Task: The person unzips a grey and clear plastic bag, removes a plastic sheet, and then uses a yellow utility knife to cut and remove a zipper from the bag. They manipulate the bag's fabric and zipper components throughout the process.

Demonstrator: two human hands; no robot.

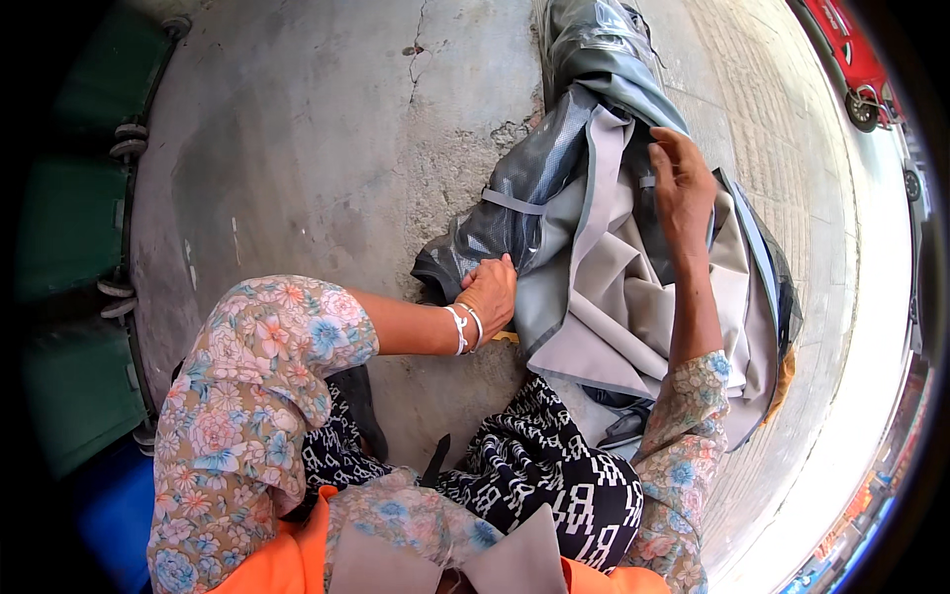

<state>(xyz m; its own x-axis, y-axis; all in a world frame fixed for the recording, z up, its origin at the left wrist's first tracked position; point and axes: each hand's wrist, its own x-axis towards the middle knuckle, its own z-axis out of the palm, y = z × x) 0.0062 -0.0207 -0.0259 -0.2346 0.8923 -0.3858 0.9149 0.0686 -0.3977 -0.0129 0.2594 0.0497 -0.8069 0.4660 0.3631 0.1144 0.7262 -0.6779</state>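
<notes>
A large heap of grey coated fabric [618,342], with a paler inner side, lies crumpled in front of me. A dark mesh panel [534,163] crossed by a narrow grey strap [513,203] runs along its left side. My left hand [488,297], wearing white and metal bangles, is closed at the lower edge of this mesh part, its fingers curled on the fabric. Over the upper right of the heap is my right hand [685,188], thumb and fingers bent but apart, with nothing visible between them. Its fingertips are close to the dark folds; contact is unclear.
Beyond the heap, a bundled roll with clear plastic [594,45] stretches away. Green wheeled bins [74,228] and a blue one [119,515] line the left. Rough, cracked concrete [327,148] lies beneath. A red vehicle [851,49] stands at the far right.
</notes>
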